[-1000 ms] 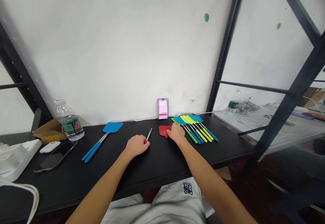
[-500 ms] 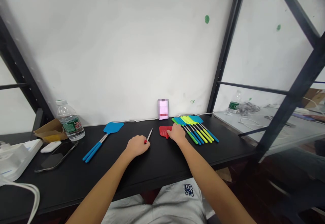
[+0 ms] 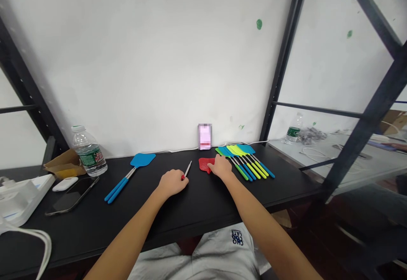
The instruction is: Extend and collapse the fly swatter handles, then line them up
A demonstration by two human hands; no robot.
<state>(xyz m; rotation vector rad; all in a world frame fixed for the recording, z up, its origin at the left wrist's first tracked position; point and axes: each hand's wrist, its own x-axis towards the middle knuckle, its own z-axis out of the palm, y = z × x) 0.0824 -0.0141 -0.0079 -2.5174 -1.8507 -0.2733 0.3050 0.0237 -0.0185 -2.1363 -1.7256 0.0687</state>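
My left hand [image 3: 172, 182] is closed around a red fly swatter handle [image 3: 182, 177], most of it hidden in the fist. Out of it a thin silver rod [image 3: 188, 168] points up and to the right. A little further right, my right hand [image 3: 222, 167] has its fingers on a red fly swatter head [image 3: 206, 164] with a perforated face, low over or on the black table [image 3: 203, 199]. The rod tip and the red head are apart. Just beyond my right hand lies a row of green, blue and yellow fly swatters [image 3: 251, 165], handles toward me.
Two blue fly swatters [image 3: 143, 160] overlap at left. Further left are a water bottle [image 3: 90, 155], a brown box [image 3: 65, 163], a phone [image 3: 73, 196], a white earbud case [image 3: 65, 184] and a white power strip [image 3: 28, 199]. Another phone [image 3: 205, 137] leans on the wall behind.
Both hands keep their places and their holds. The whole view has shifted very slightly.
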